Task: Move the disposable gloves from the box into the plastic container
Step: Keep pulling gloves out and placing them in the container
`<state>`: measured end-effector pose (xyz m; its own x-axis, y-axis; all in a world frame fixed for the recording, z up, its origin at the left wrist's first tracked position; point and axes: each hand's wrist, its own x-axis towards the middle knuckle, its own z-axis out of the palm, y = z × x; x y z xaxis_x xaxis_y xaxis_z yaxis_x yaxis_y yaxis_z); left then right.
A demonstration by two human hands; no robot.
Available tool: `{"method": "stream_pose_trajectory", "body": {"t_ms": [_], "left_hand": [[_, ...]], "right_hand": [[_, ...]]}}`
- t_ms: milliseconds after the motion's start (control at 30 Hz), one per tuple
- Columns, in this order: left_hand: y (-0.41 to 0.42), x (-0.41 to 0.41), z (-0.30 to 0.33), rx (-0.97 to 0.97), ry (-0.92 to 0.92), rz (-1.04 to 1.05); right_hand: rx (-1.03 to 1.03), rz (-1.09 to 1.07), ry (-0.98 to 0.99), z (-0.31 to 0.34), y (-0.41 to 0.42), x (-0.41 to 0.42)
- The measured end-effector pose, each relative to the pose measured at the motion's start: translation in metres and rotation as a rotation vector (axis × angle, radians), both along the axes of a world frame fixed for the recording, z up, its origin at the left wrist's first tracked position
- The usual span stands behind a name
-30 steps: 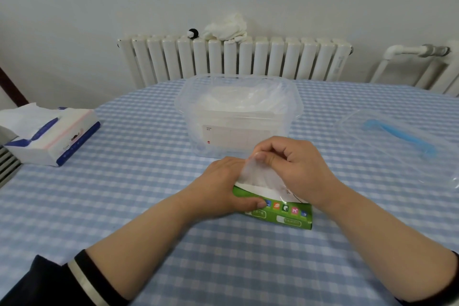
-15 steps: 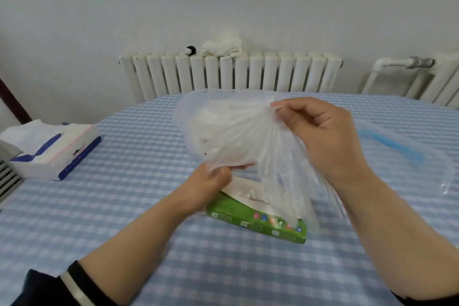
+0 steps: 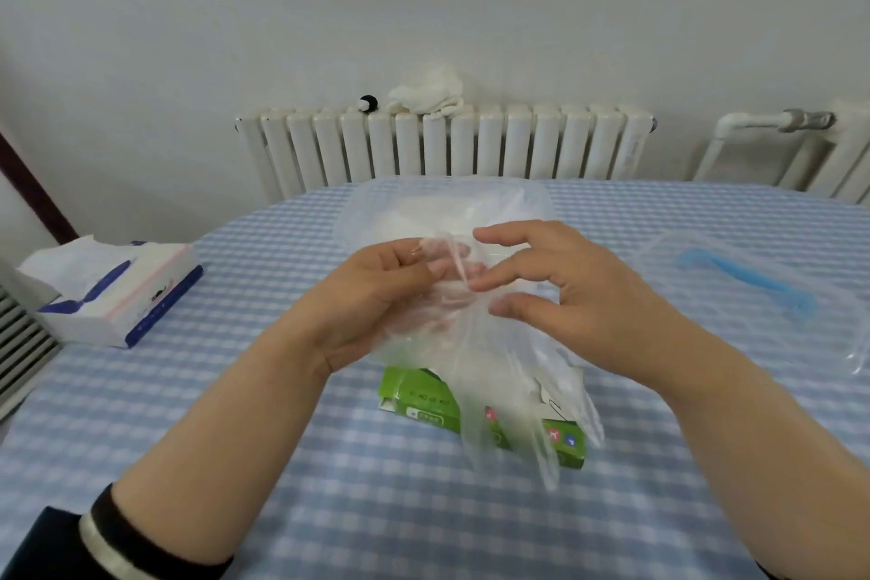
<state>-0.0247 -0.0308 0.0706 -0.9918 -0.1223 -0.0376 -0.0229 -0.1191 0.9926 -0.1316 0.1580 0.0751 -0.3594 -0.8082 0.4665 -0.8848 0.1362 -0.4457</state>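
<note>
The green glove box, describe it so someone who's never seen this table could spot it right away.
Start at the blue-and-white checked table, then look at its near middle, just below the person's two hands. The green glove box lies flat there, partly veiled by the clear glove hanging over it. It is the only green thing; the tissue box at the left is white and blue.

A worktop [image 3: 329, 509] under a blue-and-white checked cloth fills the lower frame. On it: a green glove box [image 3: 423, 405] at lower centre, a clear plastic container [image 3: 372, 212] at centre, its blue-handled lid [image 3: 753, 283] at right, a tissue pack [image 3: 117, 292] at left.
</note>
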Motion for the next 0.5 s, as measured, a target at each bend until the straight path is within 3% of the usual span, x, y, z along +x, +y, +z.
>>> {"method": "stream_pose_trajectory", "body": {"t_ms": [133,300,400,500], "left_hand": [[0.000,-0.002,0.003,-0.071,0.057,0.003],[-0.004,0.000,0.013,-0.154,0.070,-0.192],[-0.005,-0.004,0.012,-0.129,0.065,-0.180],[0.000,-0.014,0.010,-0.193,0.073,-0.157]], "right_hand": [[0.156,0.077,-0.465,0.003,0.006,-0.008],[0.116,0.019,-0.651,-0.002,0.007,-0.015],[0.057,0.071,-0.733,-0.003,0.006,-0.014],[-0.023,0.161,-1.016,-0.006,0.005,-0.015]]}}
